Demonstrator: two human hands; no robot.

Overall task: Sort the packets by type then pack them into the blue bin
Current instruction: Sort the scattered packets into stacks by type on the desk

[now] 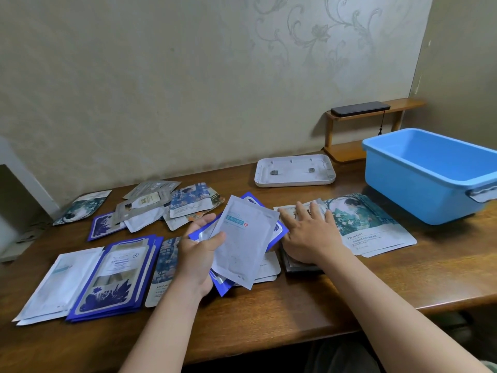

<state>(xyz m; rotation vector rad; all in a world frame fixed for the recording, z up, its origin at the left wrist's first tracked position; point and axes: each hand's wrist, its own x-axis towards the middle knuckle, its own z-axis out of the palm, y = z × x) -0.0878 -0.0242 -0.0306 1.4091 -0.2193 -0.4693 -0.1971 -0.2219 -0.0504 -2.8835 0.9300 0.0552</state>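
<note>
Head view: left hand (pixel 200 254) grips white packet (pixel 246 238) over blue ones; right hand (pixel 309 232), fingers spread, presses desk (pixel 295 305) stack.

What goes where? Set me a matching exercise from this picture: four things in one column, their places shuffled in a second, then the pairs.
Things
1. blue bin
2. white tray
3. pale packet
4. blue-bordered stack

Places
A. lying flat at the near left of the table
B. held up off the table by the left hand
C. standing at the right end of the table
D. at the back of the table, with two small grey pieces on it

Pairs: 1-C, 2-D, 3-B, 4-A
</note>
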